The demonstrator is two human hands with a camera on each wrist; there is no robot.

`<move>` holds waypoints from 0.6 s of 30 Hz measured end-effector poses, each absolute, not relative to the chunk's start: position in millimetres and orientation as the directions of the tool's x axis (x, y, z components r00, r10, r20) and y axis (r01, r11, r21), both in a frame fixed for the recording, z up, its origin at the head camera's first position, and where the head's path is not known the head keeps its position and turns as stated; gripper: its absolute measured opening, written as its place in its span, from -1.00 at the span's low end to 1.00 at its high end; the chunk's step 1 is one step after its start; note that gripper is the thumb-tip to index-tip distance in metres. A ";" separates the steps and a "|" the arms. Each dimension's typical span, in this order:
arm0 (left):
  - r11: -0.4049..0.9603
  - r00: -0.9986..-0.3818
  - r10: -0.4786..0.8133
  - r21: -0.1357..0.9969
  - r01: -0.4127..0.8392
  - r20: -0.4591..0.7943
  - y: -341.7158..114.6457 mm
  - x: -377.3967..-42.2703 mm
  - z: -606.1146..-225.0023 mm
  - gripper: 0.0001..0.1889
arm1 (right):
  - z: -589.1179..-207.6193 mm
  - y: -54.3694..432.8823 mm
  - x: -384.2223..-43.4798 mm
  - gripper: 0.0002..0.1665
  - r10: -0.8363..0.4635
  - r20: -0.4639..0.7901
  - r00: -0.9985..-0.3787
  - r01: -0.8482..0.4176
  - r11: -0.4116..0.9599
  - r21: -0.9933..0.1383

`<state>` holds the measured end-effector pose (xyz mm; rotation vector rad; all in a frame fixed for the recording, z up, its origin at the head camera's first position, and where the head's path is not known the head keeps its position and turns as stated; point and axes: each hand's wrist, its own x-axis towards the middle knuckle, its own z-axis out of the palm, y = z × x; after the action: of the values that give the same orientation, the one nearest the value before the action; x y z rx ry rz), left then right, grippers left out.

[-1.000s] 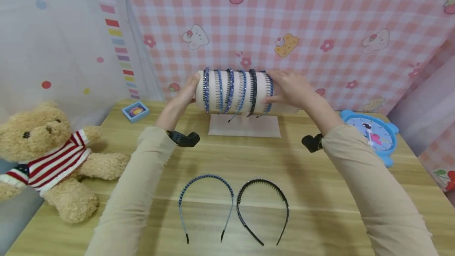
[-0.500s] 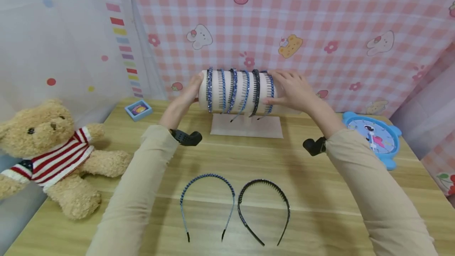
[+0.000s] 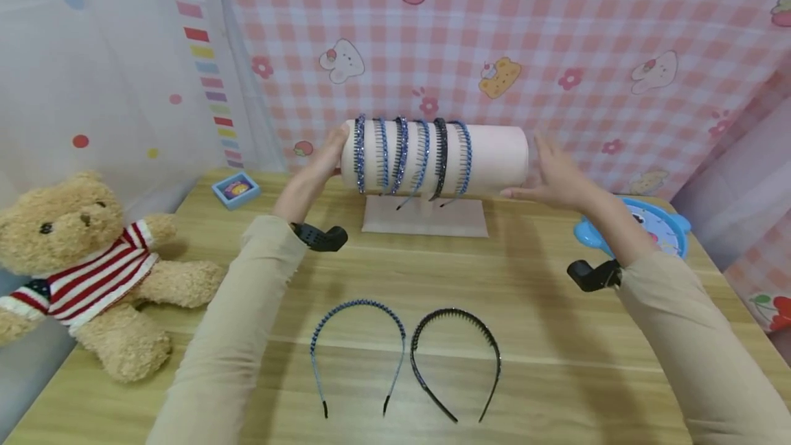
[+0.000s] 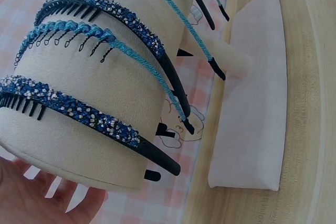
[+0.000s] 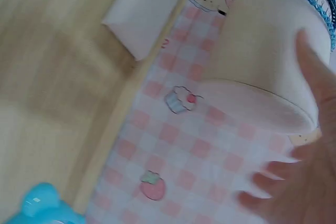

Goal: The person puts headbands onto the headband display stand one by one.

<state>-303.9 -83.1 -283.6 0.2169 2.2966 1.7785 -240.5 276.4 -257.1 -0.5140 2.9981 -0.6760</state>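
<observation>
A pale padded cylinder on a T-shaped headband stand (image 3: 497, 156) carries several blue and black headbands, grouped over its left and middle parts. Rightmost is a blue beaded headband (image 3: 466, 156), beside a black headband (image 3: 441, 156). My left hand (image 3: 318, 170) rests against the cylinder's left end; its spread fingers (image 4: 86, 205) reach behind the rim in the left wrist view. My right hand (image 3: 559, 174) is just off the right end, thumb and fingers apart, holding nothing; it blurs in the right wrist view. The stand's flat base (image 3: 426, 222) sits on the table.
Nearer on the wooden table (image 3: 525, 376) lie a blue headband (image 3: 358, 303) and a black headband (image 3: 454, 312). A teddy bear (image 3: 93, 280) sits left, near a small blue box (image 3: 236, 190). A blue clock (image 3: 670, 229) lies right, partly behind my right forearm. A checked cloth (image 3: 593, 33) hangs behind.
My right hand has let go of the rightmost blue headband and moved right, past the cylinder's end. That headband stays on the cylinder. My left hand keeps its place.
</observation>
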 end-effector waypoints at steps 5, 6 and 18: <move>0.252 -0.967 0.240 0.967 -0.025 -0.088 -82.7 -303.6 -283.6 -0.35 | -285.5 283.2 -223.2 0.17 -0.424 -0.293 -0.857 -0.266 0.850 -0.454; 0.250 -0.968 0.237 0.968 -0.023 -0.084 -82.9 -303.9 -283.9 -0.35 | -291.9 281.4 -220.4 0.14 -0.438 -0.356 -0.826 -0.261 0.856 -0.447; 0.257 -0.967 0.243 0.966 -0.009 -0.074 -82.9 -304.6 -285.0 -0.35 | -352.6 225.5 -195.1 -0.41 -0.605 -0.539 -0.585 -0.321 0.784 -0.531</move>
<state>-304.6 -82.9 -285.0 0.2193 2.3181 1.7838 -195.1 225.5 -352.6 -0.6842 2.2312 -0.4937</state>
